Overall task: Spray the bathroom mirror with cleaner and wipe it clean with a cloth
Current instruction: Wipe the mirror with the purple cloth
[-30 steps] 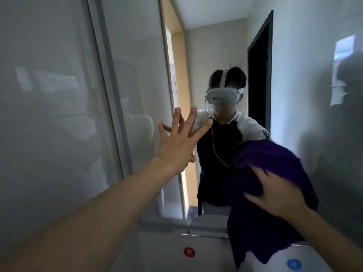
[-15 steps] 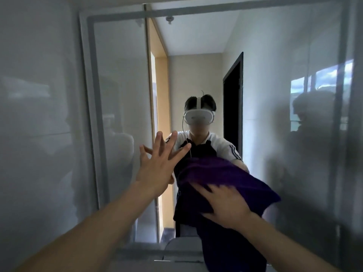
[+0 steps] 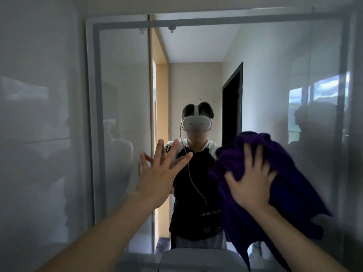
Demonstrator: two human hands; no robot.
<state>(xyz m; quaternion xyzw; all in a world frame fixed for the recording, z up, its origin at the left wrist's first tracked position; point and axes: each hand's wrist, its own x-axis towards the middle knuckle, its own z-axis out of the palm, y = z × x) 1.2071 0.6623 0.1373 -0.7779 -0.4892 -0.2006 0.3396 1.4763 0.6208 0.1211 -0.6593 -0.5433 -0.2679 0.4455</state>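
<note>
The mirror (image 3: 265, 75) is a large flat glass with a hazy, smeared surface, and it is reflecting a person wearing a white headset (image 3: 197, 124). The purple cloth (image 3: 290, 183) is thick, soft and bunched in folds, with a loose end hanging down. It is lying between the right hand (image 3: 252, 183) and the glass, on the right part of the mirror. The right hand is pressing flat on the cloth with fingers spread, slightly blurred. The left hand (image 3: 159, 173) is reaching forward with fingers spread wide, its fingertips meeting their reflection and holding nothing.
</note>
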